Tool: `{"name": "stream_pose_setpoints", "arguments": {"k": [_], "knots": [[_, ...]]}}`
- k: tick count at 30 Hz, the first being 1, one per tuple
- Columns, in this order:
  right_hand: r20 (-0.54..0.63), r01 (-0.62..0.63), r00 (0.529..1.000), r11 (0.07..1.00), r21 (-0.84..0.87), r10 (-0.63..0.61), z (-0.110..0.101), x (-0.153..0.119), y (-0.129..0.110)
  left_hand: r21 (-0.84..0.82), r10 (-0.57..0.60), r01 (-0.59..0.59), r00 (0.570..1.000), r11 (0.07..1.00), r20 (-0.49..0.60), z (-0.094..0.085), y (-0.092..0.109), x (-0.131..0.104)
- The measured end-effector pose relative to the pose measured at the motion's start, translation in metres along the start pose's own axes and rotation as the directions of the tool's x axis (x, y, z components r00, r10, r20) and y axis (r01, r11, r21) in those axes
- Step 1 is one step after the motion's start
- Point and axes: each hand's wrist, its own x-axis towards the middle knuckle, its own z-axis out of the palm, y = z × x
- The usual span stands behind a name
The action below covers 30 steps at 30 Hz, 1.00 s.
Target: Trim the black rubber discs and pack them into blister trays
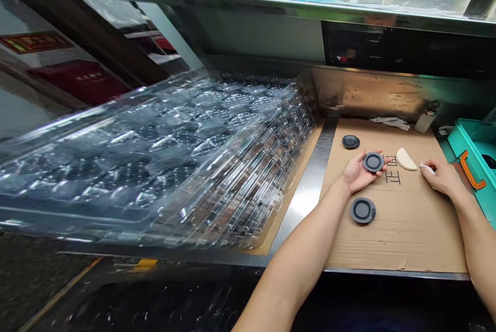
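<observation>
My left hand point(353, 174) is turned palm up, with its fingers around a dark grey round plastic piece point(373, 162) that has a raised ring. In my right hand point(444, 177), to the right, a small white piece of cloth or tissue point(427, 168) is pinched between thumb and fingers. Between the hands lies a cream half-round pad point(405, 159) on the cardboard sheet point(395, 239). Another dark round piece point(351, 142) lies behind my left hand, and one more point(363, 211) is nearer to me, with a small tab on its right edge.
A tall stack of clear plastic blister trays point(186, 141) fills the left side. A teal toolbox point(475, 154) with an orange latch stands at right. At the back are a small bottle point(425, 121) and a white glove or cloth point(391, 123). A metal shelf point(271, 4) hangs above.
</observation>
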Motion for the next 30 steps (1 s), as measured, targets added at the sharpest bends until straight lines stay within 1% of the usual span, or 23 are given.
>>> {"name": "stream_pose_setpoints", "arguments": {"k": [3,7,11,17,24,30], "knots": [[-0.010,0.019,1.000,1.000,-0.023,-0.019,0.0014,-0.0010,-0.0019,0.003,0.009,-0.009,1.000,1.000,-0.021,-0.0003,0.0002,-0.0002],[-0.025,0.015,1.000,1.000,-0.010,-0.016,0.0036,-0.0005,-0.0022,0.019,0.018,-0.017,0.998,1.000,-0.057,-0.0004,0.0011,-0.0006],[-0.031,0.009,0.999,1.000,-0.018,-0.010,0.0056,0.0000,-0.0020,0.038,0.003,0.000,0.998,0.999,-0.063,0.0012,0.0016,-0.0034],[-0.011,-0.005,1.000,1.000,-0.011,0.005,0.0057,-0.0012,-0.0038,0.033,-0.026,0.030,0.994,0.999,-0.110,0.0037,0.0036,-0.0089],[-0.013,0.063,0.998,0.998,-0.022,-0.064,0.0079,0.0010,-0.0021,0.011,-0.029,0.032,0.981,0.999,-0.192,0.0004,0.0033,-0.0074],[-0.031,0.023,0.999,1.000,-0.001,-0.023,0.0079,-0.0017,-0.0043,-0.031,-0.037,0.031,0.976,0.999,-0.213,0.0027,0.0055,-0.0089]]}}
